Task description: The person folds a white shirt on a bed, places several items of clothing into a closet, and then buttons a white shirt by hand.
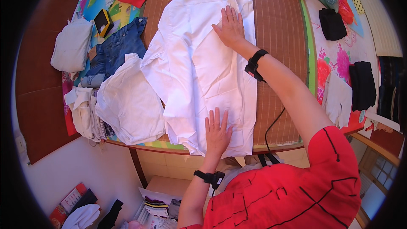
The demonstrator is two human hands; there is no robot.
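A white long-sleeved shirt lies back side up on a brown woven mat, its collar at the far end. One side is folded inward, with the sleeve laid lengthwise along the body. My right hand presses flat on the folded part near the shoulder, fingers slightly spread. Lower down, my left hand rests palm down on the shirt near its hem. Neither hand grips the fabric. The shirt's left side is still spread out, with creases, and its hem reaches the table's front edge.
Left of the shirt lie a white garment, blue denim clothing, a folded white stack and a yellow-black box. Folded black garments and a white one lie at right. A black cable hangs over the front edge.
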